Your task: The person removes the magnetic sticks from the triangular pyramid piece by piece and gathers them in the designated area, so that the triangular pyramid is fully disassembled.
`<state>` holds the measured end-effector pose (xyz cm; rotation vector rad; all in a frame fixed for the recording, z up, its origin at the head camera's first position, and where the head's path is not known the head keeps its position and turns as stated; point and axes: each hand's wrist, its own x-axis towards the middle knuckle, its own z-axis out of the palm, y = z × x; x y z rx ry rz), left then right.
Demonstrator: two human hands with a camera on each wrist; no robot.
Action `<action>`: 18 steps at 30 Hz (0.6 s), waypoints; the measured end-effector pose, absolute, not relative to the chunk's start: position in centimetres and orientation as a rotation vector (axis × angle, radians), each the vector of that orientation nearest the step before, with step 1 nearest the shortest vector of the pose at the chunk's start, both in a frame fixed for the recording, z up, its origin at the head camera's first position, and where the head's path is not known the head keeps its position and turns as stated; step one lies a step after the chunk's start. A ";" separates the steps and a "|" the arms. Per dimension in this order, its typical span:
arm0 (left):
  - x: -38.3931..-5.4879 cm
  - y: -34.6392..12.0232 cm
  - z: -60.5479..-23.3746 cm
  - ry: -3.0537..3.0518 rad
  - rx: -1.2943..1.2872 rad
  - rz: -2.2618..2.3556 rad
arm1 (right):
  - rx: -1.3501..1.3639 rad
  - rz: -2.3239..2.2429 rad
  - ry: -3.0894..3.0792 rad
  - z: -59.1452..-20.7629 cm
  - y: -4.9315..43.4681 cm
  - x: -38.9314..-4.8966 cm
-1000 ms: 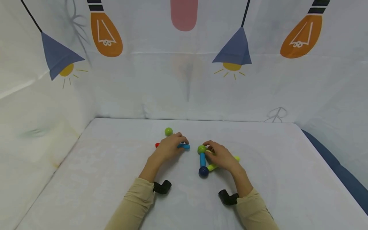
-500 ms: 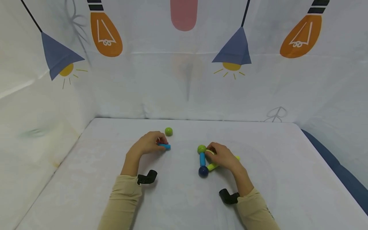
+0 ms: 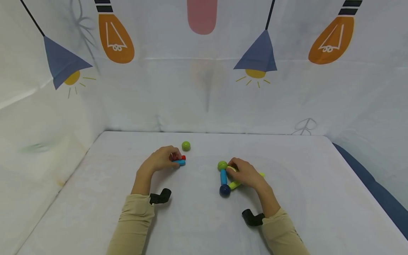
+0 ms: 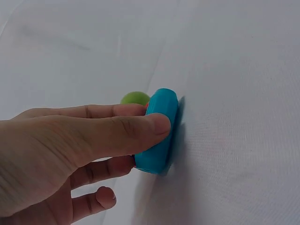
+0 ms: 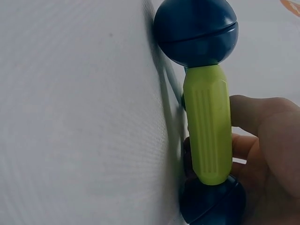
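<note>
My left hand (image 3: 160, 158) pinches a short blue rod (image 4: 161, 136), thumb on its near side, low over the tabletop. A red rod (image 3: 183, 157) lies alongside it, mostly hidden behind the fingers. Just past them sits a loose green ball (image 3: 186, 146). My right hand (image 3: 247, 173) grips a ball-and-rod frame on the table. In this frame a green ball (image 3: 222, 165), a blue rod (image 3: 224, 177) and a dark blue ball (image 3: 225, 190) form the left side. A lime rod (image 5: 208, 126) runs from that dark blue ball to another dark blue ball (image 5: 213, 201) beneath the hand.
The white tabletop (image 3: 204, 223) ends at a pale cloth wall (image 3: 178, 102) printed with lamps and bulbs. Another lime rod end (image 3: 262, 174) shows right of my right hand. Black angled pieces (image 3: 160, 196) stick out at both wrists.
My left hand has moved left, bringing the blue rod beside the red one, whose end now shows past the fingers. The right hand stays at the frame, its fingertips shifted slightly off the green ball.
</note>
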<state>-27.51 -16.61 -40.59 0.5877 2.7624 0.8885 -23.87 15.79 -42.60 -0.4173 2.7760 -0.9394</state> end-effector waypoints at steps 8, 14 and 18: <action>-27.4 -15.1 -40.3 2.803 0.767 0.949 | -0.438 -0.935 2.769 -42.6 15.6 -23.8; -26.9 -9.8 -41.3 2.716 1.070 0.925 | -0.453 -0.936 2.759 -42.7 15.3 -23.9; -26.1 -6.4 -42.3 2.658 1.150 0.791 | -0.519 -0.950 2.762 -42.8 15.2 -23.9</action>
